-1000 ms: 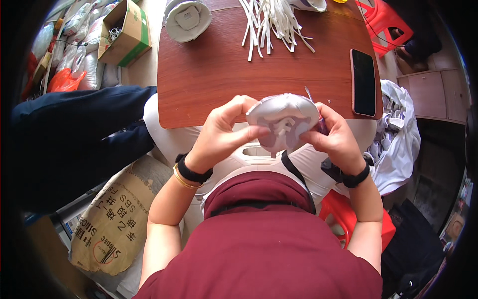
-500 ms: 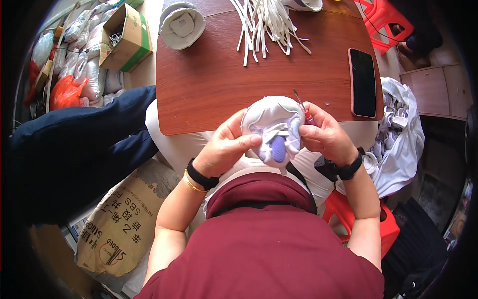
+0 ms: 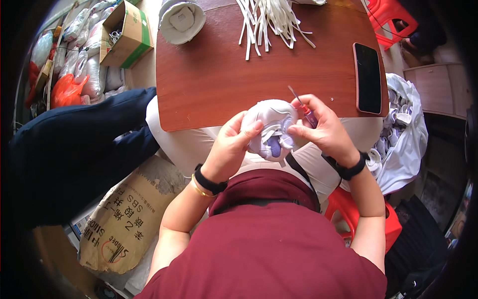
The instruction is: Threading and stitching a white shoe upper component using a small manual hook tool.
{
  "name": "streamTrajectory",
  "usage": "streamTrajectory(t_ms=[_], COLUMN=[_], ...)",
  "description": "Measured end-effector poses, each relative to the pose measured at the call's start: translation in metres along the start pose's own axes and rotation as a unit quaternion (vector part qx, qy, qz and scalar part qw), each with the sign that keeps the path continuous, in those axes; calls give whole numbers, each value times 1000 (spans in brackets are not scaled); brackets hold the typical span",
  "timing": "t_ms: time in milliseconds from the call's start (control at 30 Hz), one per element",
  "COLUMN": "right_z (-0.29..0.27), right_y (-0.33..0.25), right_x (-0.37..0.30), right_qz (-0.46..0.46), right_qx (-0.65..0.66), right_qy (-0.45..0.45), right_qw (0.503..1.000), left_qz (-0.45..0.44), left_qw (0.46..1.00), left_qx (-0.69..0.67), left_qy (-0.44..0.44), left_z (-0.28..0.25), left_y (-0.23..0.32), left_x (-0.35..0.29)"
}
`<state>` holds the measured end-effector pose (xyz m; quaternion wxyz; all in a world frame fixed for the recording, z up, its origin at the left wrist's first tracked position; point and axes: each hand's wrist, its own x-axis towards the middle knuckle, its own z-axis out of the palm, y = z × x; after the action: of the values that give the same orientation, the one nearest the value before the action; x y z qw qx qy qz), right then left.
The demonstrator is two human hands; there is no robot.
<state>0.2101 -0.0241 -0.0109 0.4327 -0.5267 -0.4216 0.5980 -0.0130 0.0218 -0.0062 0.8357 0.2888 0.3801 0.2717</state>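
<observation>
Just beyond my lap, near the table's front edge, I hold a rounded white-and-lavender shoe upper (image 3: 269, 110) with white straps across its opening and a lavender tongue-like piece below them. My left hand (image 3: 228, 147) grips its left side, thumb on top. Closed on the right side is my right hand (image 3: 326, 130), its thumb and fingers at the gathered lavender edge. The same right hand also keeps a thin-shafted hand tool (image 3: 309, 116) with a red and purple handle, its metal shaft pointing up and left. The tool's exact kind cannot be made out.
On the brown table (image 3: 214, 84) lie a bundle of white strips (image 3: 273, 25), a stack of whitish rounded pieces (image 3: 181, 25) and a phone (image 3: 368, 79). A white bag (image 3: 398, 169) of similar pieces sits at right, near a red stool (image 3: 391, 226). A cardboard box (image 3: 137, 37) stands far left.
The shoe upper has turned and tilted slightly in my hands. My right hand has shifted its fingers along the lavender edge, and the tool's shaft now leans further left.
</observation>
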Motion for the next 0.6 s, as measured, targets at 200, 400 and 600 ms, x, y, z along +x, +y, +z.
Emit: streamTrajectory(t_ms=[200,400,600], right_z=[22,50,31], right_y=[-7,-4,-13], right_x=[-17,-18,-12], right_qz=[-108,-87,-190], right_qx=[-112,21,-189], right_qy=[169,165,92], right_qw=[973,982,959], left_qz=[130,168,134], left_qw=[989,983,988], left_qx=[52,74,69], left_qy=[40,21,38], left_z=[8,16,22], left_y=[-1,-4,-1], left_x=[-2,-7,-2])
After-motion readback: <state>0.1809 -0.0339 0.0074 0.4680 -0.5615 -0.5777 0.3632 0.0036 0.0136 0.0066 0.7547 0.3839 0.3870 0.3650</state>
